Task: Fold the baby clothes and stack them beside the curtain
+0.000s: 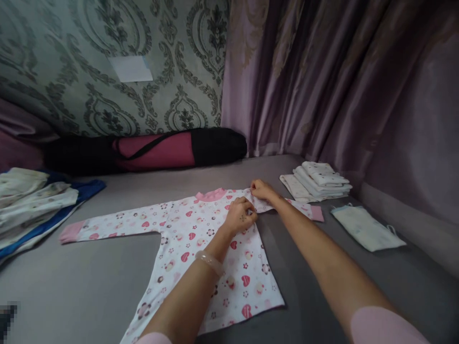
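A white long-sleeved child's shirt (201, 229) with pink hearts and flowers lies spread on the grey bed surface. Its collar and cuffs are pink. My left hand (241, 215), with a pale bangle on the wrist, pinches the cloth near the armpit of the right-hand sleeve. At the shoulder above it, my right hand (263, 190) has its fingers closed on the same sleeve. My right forearm crosses over part of that sleeve, whose pink cuff (317, 213) shows beyond it. The left-hand sleeve lies stretched out flat.
Folded white clothes (319, 181) are stacked at the right, with a folded pale cloth with ties (366, 227) in front. Heaped clothes (36, 205) lie at the left on something blue. A black and pink long bag (158, 150) rests against the patterned wall, beside purple curtains (279, 71).
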Available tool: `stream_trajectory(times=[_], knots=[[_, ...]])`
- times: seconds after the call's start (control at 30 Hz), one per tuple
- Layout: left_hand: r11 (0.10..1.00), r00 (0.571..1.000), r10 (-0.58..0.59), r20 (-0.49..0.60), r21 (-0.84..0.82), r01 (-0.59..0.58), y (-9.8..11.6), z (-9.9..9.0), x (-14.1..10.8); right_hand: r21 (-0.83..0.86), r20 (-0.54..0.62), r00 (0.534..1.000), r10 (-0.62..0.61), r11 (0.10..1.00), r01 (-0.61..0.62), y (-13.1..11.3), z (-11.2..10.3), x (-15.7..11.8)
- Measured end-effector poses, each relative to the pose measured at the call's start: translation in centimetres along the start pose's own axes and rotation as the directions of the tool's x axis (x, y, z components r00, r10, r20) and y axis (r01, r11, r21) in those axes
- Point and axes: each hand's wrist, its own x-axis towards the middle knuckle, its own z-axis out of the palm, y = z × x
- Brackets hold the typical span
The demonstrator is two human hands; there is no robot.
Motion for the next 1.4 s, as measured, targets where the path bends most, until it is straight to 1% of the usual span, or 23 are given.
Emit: stream_trajectory(times=[0.03, 0.1, 0.17, 0.2, 0.23, 0.3, 0.4, 0.5, 0.57, 0.67, 0.77, 0.9, 0.97, 1.0, 1.07, 1.1, 1.13, 1.17, 1.2, 1.27, 1.3, 1.33, 1.4], knots=[[1.000, 1.000, -0.009, -0.018, -0.006, 0.009, 0.0, 0.0, 0.0, 0.007, 0.014, 1.000, -0.009, 1.000, 0.009, 0.1, 0.0, 0.0], [0.997, 0.991, -0.073, -0.113, 0.018, 0.075, 0.0, -0.1, 0.1, 0.024, 0.061, 0.998, -0.014, 1.000, 0.012, 0.4, -0.2, 0.3], [0.979, 0.961, -0.166, -0.220, 0.079, 0.187, 0.0, 0.0, 0.1, 0.033, 0.103, 0.995, -0.005, 0.999, 0.002, 0.8, -0.9, 0.5], [0.966, 0.949, -0.198, -0.247, 0.115, 0.231, 0.0, 0.1, 0.2, 0.034, 0.118, 0.993, 0.003, 0.999, -0.007, 1.0, -1.3, 0.5], [0.955, 0.945, -0.213, -0.248, 0.152, 0.255, 0.0, 0.2, 0.2, 0.034, 0.129, 0.992, 0.016, 0.999, -0.021, 1.2, -1.8, 0.5], [0.945, 0.959, -0.202, -0.200, 0.217, 0.244, 0.1, 0.3, 0.1, 0.036, 0.142, 0.988, 0.054, 0.998, -0.059, 1.9, -2.9, 0.1], [0.936, 0.974, -0.177, -0.141, 0.280, 0.211, 0.2, 0.2, 0.0, 0.030, 0.243, 0.965, 0.098, 0.994, -0.109, 3.2, -4.3, -0.9], [0.926, 0.978, -0.172, -0.116, 0.319, 0.200, 0.2, 0.2, -0.1, 0.018, 0.372, 0.926, 0.071, 0.996, -0.083, 4.7, -5.2, -2.0], [0.920, 0.978, -0.175, -0.112, 0.336, 0.203, 0.2, 0.3, -0.1, 0.024, 0.388, 0.921, 0.039, 0.998, -0.052, 5.7, -5.5, -2.6], [0.911, 0.976, -0.187, -0.109, 0.353, 0.213, 0.1, 0.5, 0.0, 0.029, 0.349, 0.937, 0.009, 0.999, -0.020, 7.1, -6.1, -3.6], [0.903, 0.974, -0.201, -0.107, 0.366, 0.226, 0.2, 0.6, 0.0, 0.009, 0.315, 0.949, 0.016, 1.000, -0.020, 8.7, -7.4, -5.0], [0.895, 0.973, -0.206, -0.102, 0.383, 0.229, 0.2, 0.6, 0.1, -0.130, 0.316, 0.936, 0.157, 0.984, -0.121, 11.1, -10.0, -7.6], [0.889, 0.974, -0.208, -0.091, 0.399, 0.227, 0.2, 0.5, 0.0, -0.140, 0.239, 0.952, 0.192, 0.977, -0.162, 12.4, -10.8, -9.1], [0.886, 0.975, -0.207, -0.084, 0.407, 0.223, 0.2, 0.5, 0.0, -0.085, 0.174, 0.967, 0.188, 0.981, -0.176, 13.0, -11.0, -9.8], [0.881, 0.977, -0.200, -0.068, 0.424, 0.210, 0.3, 0.5, -0.1, 0.175, 0.027, 0.984, 0.177, 0.968, -0.179, 14.0, -10.5, -11.1], [0.878, 0.978, -0.198, -0.063, 0.432, 0.205, 0.3, 0.5, -0.1, 0.366, -0.038, 0.981, 0.190, 0.916, -0.163, 14.3, -10.0, -11.6], [0.875, 0.979, -0.197, -0.060, 0.440, 0.203, 0.4, 0.5, -0.1, 0.566, -0.087, 0.972, 0.220, 0.813, -0.133, 14.5, -9.3, -12.1], [0.870, 0.978, -0.198, -0.061, 0.448, 0.204, 0.4, 0.6, -0.1, 0.742, -0.118, 0.959, 0.259, 0.665, -0.089, 14.5, -8.5, -12.4], [0.867, 0.978, -0.200, -0.061, 0.455, 0.205, 0.4, 0.6, -0.1, 0.869, -0.135, 0.943, 0.304, 0.493, -0.034, 14.3, -7.6, -12.6], [0.860, 0.977, -0.203, -0.061, 0.467, 0.208, 0.4, 0.7, -0.1, 0.980, -0.146, 0.907, 0.395, 0.184, 0.077, 13.7, -6.1, -12.6], [0.856, 0.976, -0.207, -0.061, 0.472, 0.211, 0.4, 0.7, -0.1, 0.990, -0.144, 0.891, 0.431, 0.070, 0.126, 13.3, -5.5, -12.5], [0.852, 0.975, -0.212, -0.060, 0.478, 0.215, 0.4, 0.7, 0.0, 0.986, -0.140, 0.875, 0.463, -0.020, 0.168, 12.9, -5.0, -12.4], [0.844, 0.973, -0.224, -0.059, 0.488, 0.224, 0.5, 0.7, 0.0, 0.961, -0.120, 0.859, 0.498, -0.159, 0.227, 12.2, -4.2, -12.0]])
